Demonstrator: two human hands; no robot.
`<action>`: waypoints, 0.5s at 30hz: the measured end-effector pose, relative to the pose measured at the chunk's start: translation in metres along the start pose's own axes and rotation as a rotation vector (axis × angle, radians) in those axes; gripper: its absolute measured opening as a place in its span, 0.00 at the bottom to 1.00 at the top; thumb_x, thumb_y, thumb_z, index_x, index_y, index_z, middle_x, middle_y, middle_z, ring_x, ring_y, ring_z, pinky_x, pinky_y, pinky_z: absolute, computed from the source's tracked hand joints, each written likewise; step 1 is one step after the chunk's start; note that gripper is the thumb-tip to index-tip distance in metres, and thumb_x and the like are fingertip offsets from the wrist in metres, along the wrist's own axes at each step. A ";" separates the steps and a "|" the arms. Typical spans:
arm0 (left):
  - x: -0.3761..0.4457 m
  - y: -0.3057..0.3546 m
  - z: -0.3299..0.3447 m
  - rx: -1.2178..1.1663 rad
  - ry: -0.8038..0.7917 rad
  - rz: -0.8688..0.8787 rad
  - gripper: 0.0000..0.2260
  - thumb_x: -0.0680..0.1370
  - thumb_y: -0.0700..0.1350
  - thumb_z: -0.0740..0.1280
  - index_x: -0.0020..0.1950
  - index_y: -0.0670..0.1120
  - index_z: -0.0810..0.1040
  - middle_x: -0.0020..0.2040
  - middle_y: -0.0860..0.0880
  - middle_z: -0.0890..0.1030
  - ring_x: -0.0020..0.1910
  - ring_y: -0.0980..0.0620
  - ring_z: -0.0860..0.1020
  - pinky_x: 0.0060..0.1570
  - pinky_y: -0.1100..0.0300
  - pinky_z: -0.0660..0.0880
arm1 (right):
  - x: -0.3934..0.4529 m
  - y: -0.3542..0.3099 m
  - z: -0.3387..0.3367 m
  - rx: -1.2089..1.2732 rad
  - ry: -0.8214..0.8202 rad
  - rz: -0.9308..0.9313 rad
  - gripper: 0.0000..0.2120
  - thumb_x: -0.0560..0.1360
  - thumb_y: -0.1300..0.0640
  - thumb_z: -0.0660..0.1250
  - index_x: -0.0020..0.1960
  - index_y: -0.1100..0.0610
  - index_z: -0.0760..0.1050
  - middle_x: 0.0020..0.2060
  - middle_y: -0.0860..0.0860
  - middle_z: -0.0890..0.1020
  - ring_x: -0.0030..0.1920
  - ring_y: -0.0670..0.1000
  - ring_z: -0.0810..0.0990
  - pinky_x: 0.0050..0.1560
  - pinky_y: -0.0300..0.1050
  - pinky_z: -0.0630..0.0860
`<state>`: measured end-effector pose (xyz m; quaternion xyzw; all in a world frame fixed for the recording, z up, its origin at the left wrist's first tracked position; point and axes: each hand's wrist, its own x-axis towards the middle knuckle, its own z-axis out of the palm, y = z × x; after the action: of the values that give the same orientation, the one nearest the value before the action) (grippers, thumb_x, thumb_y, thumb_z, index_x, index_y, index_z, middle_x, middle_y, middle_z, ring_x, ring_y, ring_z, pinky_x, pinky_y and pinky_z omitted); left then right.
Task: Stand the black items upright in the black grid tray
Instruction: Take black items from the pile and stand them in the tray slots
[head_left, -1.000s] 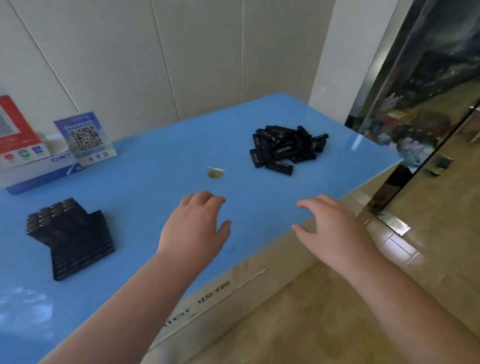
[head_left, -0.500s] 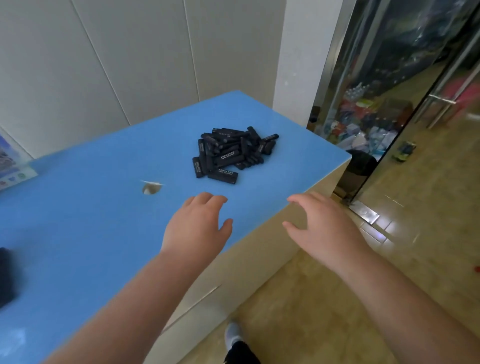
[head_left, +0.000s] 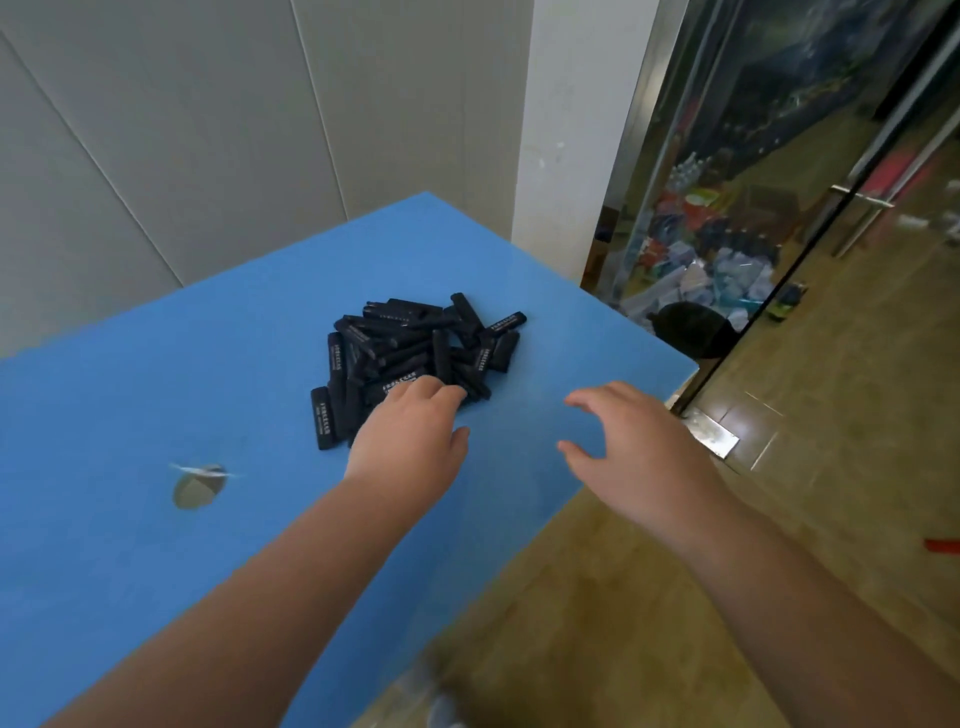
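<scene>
Grey panelled wall (head_left: 208, 156) and a white pillar (head_left: 571, 130) stand behind the flat blue-topped table (head_left: 130, 405), which we list as the work surface; its far corner meets the pillar, and its right edge runs diagonally above the tan tiled floor (head_left: 831, 467). Beside the pillar we note a glass door with a metal frame (head_left: 779, 182).

Item one: a loose heap of small black rectangular sticks with white lettering (head_left: 415, 353), lying flat and crossed over one another near the table's far right corner. No tray shows in our view.

Item two: a round hole in the table top (head_left: 199, 486), well apart from the heap on its left.

Our left hand (head_left: 410, 441) reaches palm down, its fingertips touching the near edge of the heap, fingers relaxed, holding nothing. Our right hand (head_left: 628, 447) hovers over the table's right edge, fingers spread and slightly bent, holding nothing. Bare blue surface lies between the two hands.
</scene>
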<state>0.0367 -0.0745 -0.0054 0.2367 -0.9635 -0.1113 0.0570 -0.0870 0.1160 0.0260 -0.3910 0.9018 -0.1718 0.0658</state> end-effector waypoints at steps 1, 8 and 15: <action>0.008 0.001 0.001 -0.005 -0.001 -0.001 0.19 0.81 0.52 0.62 0.71 0.49 0.70 0.64 0.51 0.74 0.64 0.48 0.70 0.63 0.54 0.71 | 0.007 0.001 0.000 0.002 -0.005 -0.005 0.22 0.78 0.45 0.67 0.71 0.47 0.71 0.64 0.44 0.75 0.66 0.47 0.72 0.63 0.43 0.71; 0.060 0.020 0.009 0.086 0.013 -0.107 0.14 0.79 0.56 0.60 0.54 0.48 0.76 0.49 0.50 0.76 0.51 0.47 0.74 0.51 0.52 0.75 | 0.059 0.020 0.006 0.026 -0.042 -0.072 0.22 0.78 0.45 0.67 0.71 0.47 0.71 0.64 0.43 0.75 0.66 0.47 0.72 0.63 0.43 0.72; 0.096 0.037 0.020 0.148 -0.049 -0.224 0.09 0.80 0.53 0.61 0.49 0.48 0.71 0.49 0.48 0.76 0.51 0.45 0.75 0.46 0.52 0.72 | 0.097 0.039 0.014 0.040 -0.114 -0.186 0.21 0.78 0.44 0.67 0.70 0.46 0.71 0.62 0.42 0.74 0.65 0.47 0.73 0.61 0.44 0.74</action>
<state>-0.0669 -0.0841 -0.0100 0.3436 -0.9377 -0.0515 0.0032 -0.1770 0.0667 0.0003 -0.4807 0.8529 -0.1724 0.1085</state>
